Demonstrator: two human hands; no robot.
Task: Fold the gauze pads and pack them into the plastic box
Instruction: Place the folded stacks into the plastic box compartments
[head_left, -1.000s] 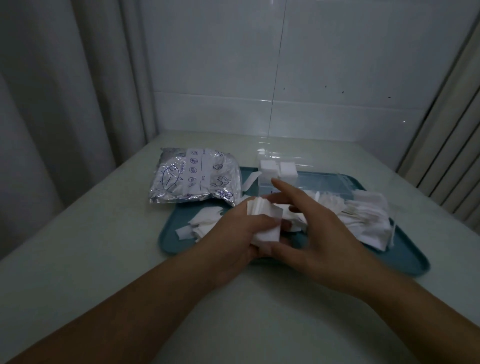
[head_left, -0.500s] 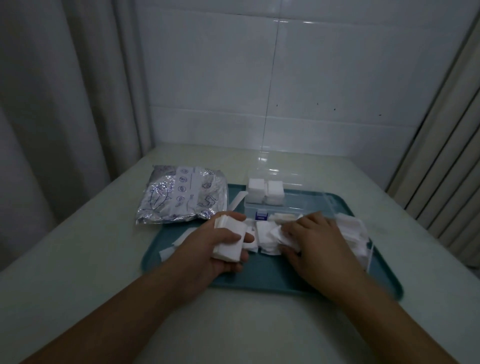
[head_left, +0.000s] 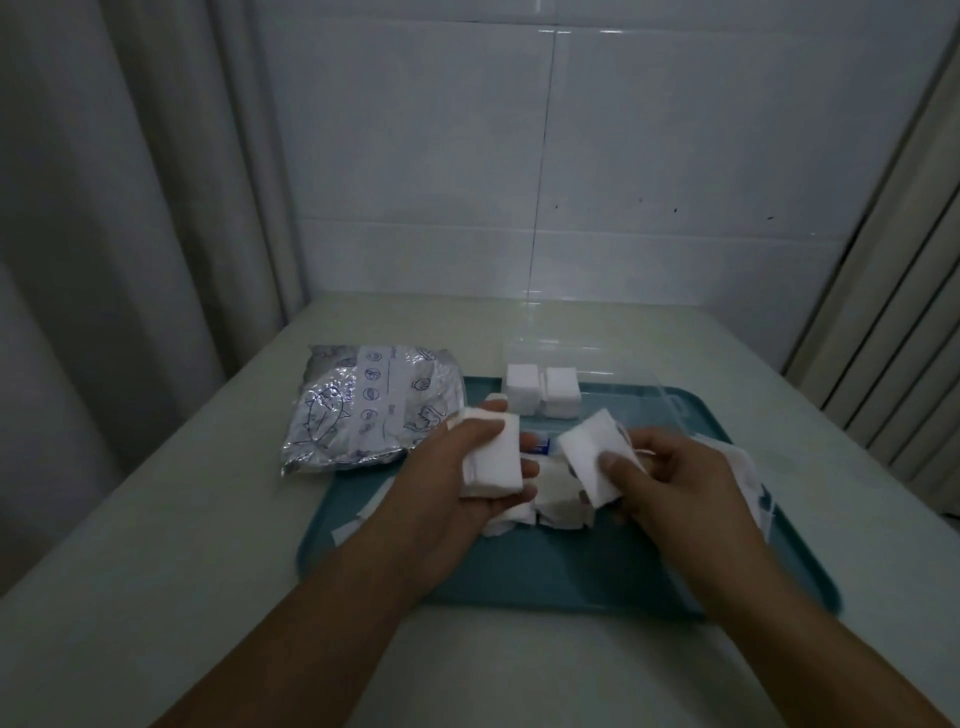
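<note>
The white square gauze pads sit in three places: a folded stack (head_left: 491, 460) in your left hand (head_left: 457, 483) at the centre of the frame, a single pad (head_left: 592, 457) in your right hand (head_left: 670, 473) just right of centre, and two neat white blocks (head_left: 543, 389) already packed in the left end of the clear plastic box (head_left: 623, 384) above your hands. More loose pads (head_left: 561, 501) lie on the teal plastic tray (head_left: 519, 577) beneath and between your hands, with another heap at the tray's right edge.

Your left hand grasps the stack with the thumb across its top and the fingers curled beneath. Your right hand pinches the single pad, thumb on top near its lower edge.

To do this step well, I would fold the single pad so its edges meet squarely, press the crease flat with your thumb, then lay it on the stack with corners aligned (a skewed pad would likely make the block too wide for the box). Keep the left grip firm but not crushing, since the soft layers look ready to splay at the open edge.

The pads look thin, limp and matt white; the one in your right hand shows a faint crease down its middle. The box appears mostly unfilled to the right of the two blocks.
</note>
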